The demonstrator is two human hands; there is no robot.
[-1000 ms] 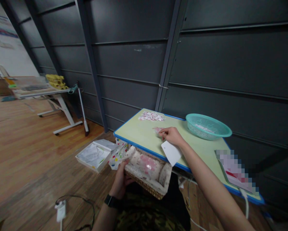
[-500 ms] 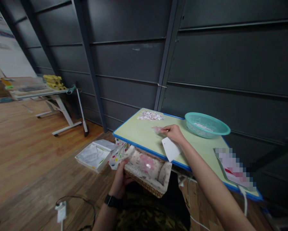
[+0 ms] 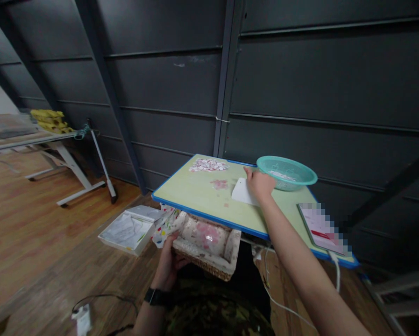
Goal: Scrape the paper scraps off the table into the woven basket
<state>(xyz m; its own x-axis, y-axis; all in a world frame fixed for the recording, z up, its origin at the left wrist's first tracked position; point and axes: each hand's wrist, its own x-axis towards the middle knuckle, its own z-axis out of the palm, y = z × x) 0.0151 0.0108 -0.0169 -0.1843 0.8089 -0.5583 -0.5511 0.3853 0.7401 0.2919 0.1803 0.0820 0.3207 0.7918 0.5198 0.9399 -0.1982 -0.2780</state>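
My left hand (image 3: pixel 167 261) grips the near left side of a wicker basket (image 3: pixel 212 268) with a pale, speckled lining. Pink pieces (image 3: pixel 209 234) lie on the lining inside it. Over the table (image 3: pixel 181 191), my right hand (image 3: pixel 260 185) is closed at a white card (image 3: pixel 242 192), which lies partly beneath it. The fingers' underside is hidden. Left of the card, a small patch of pink pieces (image 3: pixel 219 184) is spread on the tabletop. Farther back is a heap of white and pinkish flakes (image 3: pixel 208 164).
A teal plastic basin (image 3: pixel 300 173) with white pieces stands at the back right. A tablet-like device (image 3: pixel 321 228), partly blurred out, lies at the right edge with a white cable. An open white box (image 3: pixel 127 231) sits at lower left; a dark panelled wall (image 3: pixel 167 84) rises behind.
My right hand has moved away from the pink pieces, back and right towards the basin, and the white card has shifted with it. The view has turned slightly right. My left hand still holds the basket.
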